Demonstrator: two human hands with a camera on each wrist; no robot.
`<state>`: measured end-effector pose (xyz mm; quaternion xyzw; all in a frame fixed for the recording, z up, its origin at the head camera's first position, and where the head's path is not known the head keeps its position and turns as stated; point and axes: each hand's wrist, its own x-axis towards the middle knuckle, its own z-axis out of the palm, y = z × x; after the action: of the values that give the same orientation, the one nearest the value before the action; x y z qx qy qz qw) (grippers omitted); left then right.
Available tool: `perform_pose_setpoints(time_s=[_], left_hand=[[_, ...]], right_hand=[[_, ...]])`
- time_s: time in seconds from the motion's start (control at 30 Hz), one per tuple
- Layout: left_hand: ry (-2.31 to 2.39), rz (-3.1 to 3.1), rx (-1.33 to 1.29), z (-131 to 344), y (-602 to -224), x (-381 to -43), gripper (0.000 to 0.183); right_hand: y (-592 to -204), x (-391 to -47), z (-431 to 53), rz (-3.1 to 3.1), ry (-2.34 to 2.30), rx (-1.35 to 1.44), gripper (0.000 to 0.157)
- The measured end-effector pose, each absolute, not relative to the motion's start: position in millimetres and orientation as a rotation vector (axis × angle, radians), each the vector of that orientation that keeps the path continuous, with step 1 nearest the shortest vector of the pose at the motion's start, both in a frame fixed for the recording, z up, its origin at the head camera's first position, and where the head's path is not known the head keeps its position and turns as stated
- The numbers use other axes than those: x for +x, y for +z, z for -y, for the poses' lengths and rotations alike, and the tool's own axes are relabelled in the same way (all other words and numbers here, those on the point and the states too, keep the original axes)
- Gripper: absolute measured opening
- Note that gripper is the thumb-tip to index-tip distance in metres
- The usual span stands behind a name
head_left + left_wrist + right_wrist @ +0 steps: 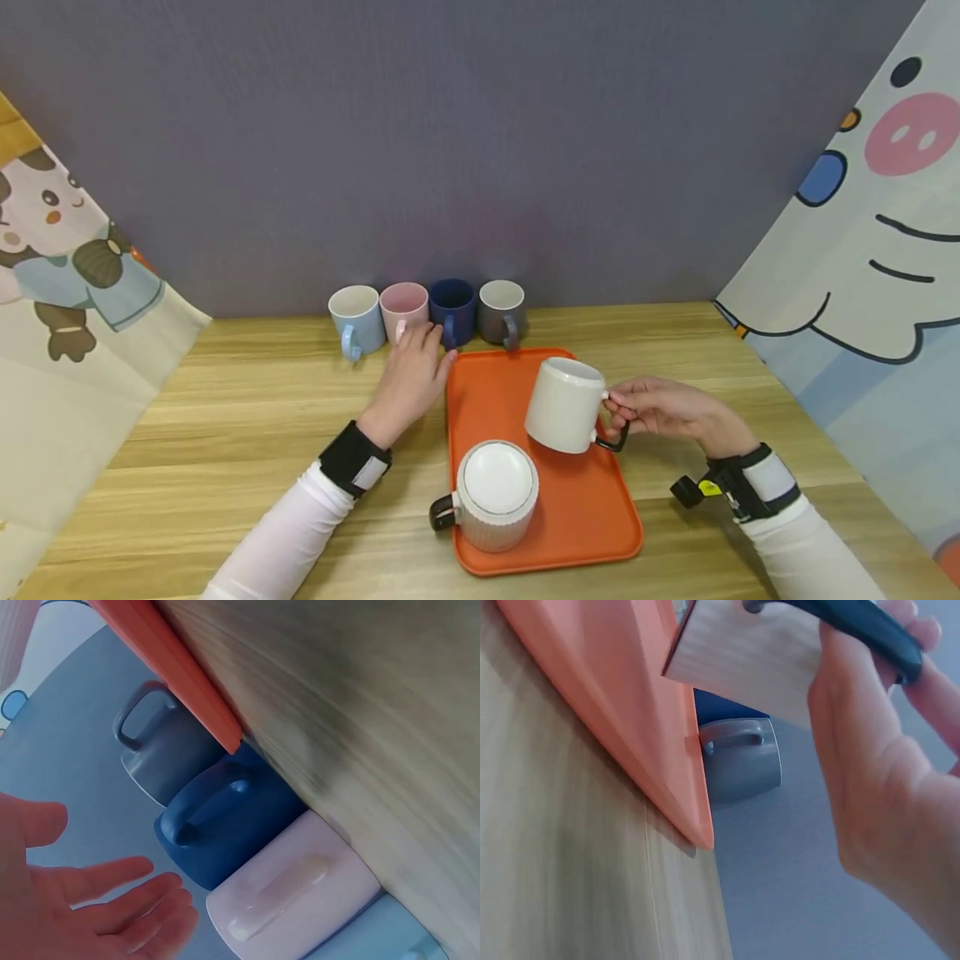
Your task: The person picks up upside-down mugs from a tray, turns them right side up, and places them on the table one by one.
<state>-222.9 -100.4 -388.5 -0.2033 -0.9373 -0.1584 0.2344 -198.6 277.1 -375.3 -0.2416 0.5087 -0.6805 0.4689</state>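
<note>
My right hand (667, 408) grips the black handle (855, 626) of a large white ribbed mug (566, 407), tilted above the orange tray (585, 525). Its closed white end faces up. A similar white mug (497, 500) stands on the tray's near left part, closed end up, black handle pointing left. My left hand (411, 375) reaches toward the pink mug (292, 889) and the navy mug (232, 817), fingers extended and holding nothing. The left wrist view shows a gap between those fingers and the mugs.
In the row along the grey back wall (465, 150), a light blue mug (358, 321) stands at the left end and a dark grey mug (498, 317) at the right end. Cartoon-printed sheets (97, 267) flank the wooden table (247, 400).
</note>
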Motion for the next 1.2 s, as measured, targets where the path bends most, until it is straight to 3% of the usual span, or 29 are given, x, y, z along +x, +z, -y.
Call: perform_pose_setpoints(time_s=[0.7,1.2], left_hand=[[-0.552,2.535,-0.5,83,-378,-228,0.044],[-0.658,2.481,-0.463,67,-371,-231,0.038]], right_hand=[[-366,-219,-258,-1.132,-1.965,-0.477,0.034],[-353,-238,-231,-0.99,-2.074,-0.452,0.039]])
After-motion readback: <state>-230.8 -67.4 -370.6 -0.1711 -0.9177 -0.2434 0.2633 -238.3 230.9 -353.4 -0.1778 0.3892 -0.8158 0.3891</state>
